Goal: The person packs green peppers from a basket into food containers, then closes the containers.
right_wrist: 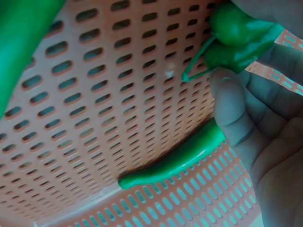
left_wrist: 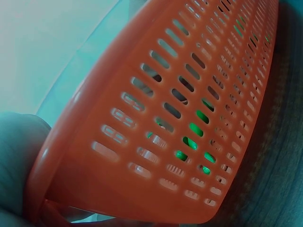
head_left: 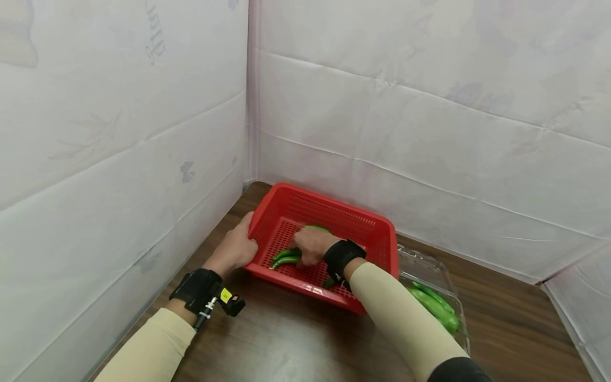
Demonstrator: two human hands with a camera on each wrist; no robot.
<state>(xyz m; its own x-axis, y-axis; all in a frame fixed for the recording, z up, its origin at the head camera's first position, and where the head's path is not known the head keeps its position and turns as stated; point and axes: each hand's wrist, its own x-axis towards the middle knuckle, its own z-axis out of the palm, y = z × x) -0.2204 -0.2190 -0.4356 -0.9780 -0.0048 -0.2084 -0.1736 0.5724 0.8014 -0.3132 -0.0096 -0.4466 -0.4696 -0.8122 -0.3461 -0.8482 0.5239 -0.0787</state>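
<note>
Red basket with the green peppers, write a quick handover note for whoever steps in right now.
Left hand grips the left rim of the red basket, which sits on the wooden table.
Right hand is inside the basket, fingers curled round green peppers; another pepper lies on the basket floor.
Done: several peppers are in the basket.
Left: more green peppers lie in the clear plastic container just right of the basket.

No legible text, seemingly.
</note>
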